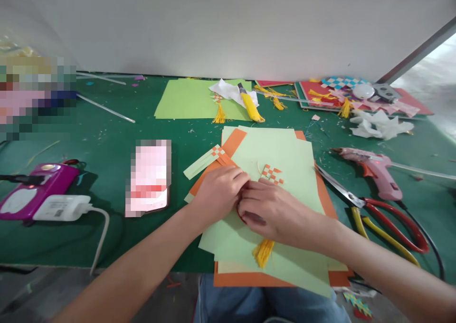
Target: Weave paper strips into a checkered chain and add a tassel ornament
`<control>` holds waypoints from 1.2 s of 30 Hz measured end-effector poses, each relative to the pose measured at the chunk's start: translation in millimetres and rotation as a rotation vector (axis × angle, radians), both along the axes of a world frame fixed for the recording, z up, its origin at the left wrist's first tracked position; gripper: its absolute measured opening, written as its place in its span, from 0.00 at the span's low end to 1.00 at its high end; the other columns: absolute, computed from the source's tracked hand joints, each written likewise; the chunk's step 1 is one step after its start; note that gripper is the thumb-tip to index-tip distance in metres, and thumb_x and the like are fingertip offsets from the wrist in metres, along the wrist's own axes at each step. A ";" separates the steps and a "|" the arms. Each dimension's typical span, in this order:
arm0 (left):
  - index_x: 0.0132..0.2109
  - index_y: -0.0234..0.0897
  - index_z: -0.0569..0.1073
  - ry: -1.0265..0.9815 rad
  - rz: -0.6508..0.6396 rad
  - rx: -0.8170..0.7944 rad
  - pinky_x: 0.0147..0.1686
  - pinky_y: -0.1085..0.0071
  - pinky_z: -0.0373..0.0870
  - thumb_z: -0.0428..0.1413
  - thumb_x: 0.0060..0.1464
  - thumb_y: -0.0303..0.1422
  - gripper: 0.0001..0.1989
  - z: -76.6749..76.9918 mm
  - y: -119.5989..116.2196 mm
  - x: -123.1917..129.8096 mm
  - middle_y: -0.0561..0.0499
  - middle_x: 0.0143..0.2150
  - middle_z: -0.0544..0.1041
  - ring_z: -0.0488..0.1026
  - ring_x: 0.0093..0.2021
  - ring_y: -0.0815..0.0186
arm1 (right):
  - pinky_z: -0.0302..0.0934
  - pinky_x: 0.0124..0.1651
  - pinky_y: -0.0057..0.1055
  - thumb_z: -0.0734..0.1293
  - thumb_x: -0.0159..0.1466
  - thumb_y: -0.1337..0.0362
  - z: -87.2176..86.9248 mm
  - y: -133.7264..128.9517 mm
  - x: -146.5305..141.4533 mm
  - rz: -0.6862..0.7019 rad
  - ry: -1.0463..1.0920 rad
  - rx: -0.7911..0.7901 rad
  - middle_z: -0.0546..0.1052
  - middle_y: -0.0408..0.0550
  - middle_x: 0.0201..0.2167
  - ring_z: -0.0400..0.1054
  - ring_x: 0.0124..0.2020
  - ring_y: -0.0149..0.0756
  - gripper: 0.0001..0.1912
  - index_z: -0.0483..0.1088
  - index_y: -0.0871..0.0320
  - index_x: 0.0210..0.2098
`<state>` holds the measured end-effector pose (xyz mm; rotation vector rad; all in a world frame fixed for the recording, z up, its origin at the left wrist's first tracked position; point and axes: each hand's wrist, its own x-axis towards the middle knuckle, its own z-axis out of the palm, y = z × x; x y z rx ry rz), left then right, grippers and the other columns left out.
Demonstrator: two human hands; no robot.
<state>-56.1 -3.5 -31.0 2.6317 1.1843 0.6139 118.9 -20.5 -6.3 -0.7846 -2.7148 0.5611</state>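
Note:
My left hand (223, 187) and my right hand (270, 209) meet over a stack of pale green paper (295, 247), fingers curled and fingertips together. Whatever sits between the fingertips is hidden. Just beyond my right hand lies a small orange-and-green woven paper piece (272, 174). A yellow tassel (263, 252) shows below that hand; whether it is attached to anything is hidden. Past my left hand, woven paper strips (206, 161) rest partly on an orange sheet (234, 142).
Scissors (352, 199) and a pink glue gun (377, 171) lie to the right. A phone (148, 178) and a purple power strip (42, 190) with a white charger (64, 207) are at left. Behind are a yellow utility knife (251, 105), green sheets (185, 99) and crumpled tissue (383, 125).

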 end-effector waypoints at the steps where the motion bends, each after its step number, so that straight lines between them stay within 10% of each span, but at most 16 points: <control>1: 0.33 0.33 0.72 -0.001 -0.002 0.006 0.30 0.70 0.63 0.48 0.51 0.20 0.09 0.6 -0.2 0.3 0.50 0.30 0.73 0.67 0.30 0.66 | 0.57 0.38 0.32 0.61 0.64 0.70 -1.3 -0.3 -1.1 -0.011 0.004 0.010 0.73 0.46 0.28 0.64 0.33 0.34 0.11 0.70 0.59 0.27; 15: 0.35 0.35 0.73 -0.073 0.032 0.146 0.35 0.70 0.65 0.49 0.62 0.29 0.10 -6.7 1.5 2.3 0.52 0.30 0.74 0.70 0.32 0.66 | 0.53 0.32 0.28 0.64 0.59 0.73 1.7 -1.6 27.1 -0.272 0.074 -0.104 0.67 0.41 0.21 0.59 0.25 0.30 0.05 0.71 0.60 0.29; 30: 0.32 0.34 0.73 -0.113 0.033 0.186 0.32 0.70 0.66 0.48 0.61 0.27 0.11 -6.5 3.1 2.4 0.51 0.28 0.74 0.69 0.30 0.67 | 0.58 0.36 0.36 0.60 0.63 0.76 -2.7 -5.1 3.8 0.160 -0.214 0.449 0.74 0.51 0.28 0.64 0.34 0.40 0.10 0.72 0.63 0.31; 36: 0.35 0.35 0.72 -0.197 0.049 0.239 0.33 0.70 0.67 0.50 0.61 0.28 0.08 -4.8 2.0 2.3 0.52 0.28 0.75 0.70 0.30 0.67 | 0.56 0.31 0.29 0.64 0.62 0.72 9.4 0.0 15.7 -0.213 0.169 -0.326 0.73 0.44 0.26 0.61 0.27 0.29 0.06 0.72 0.60 0.31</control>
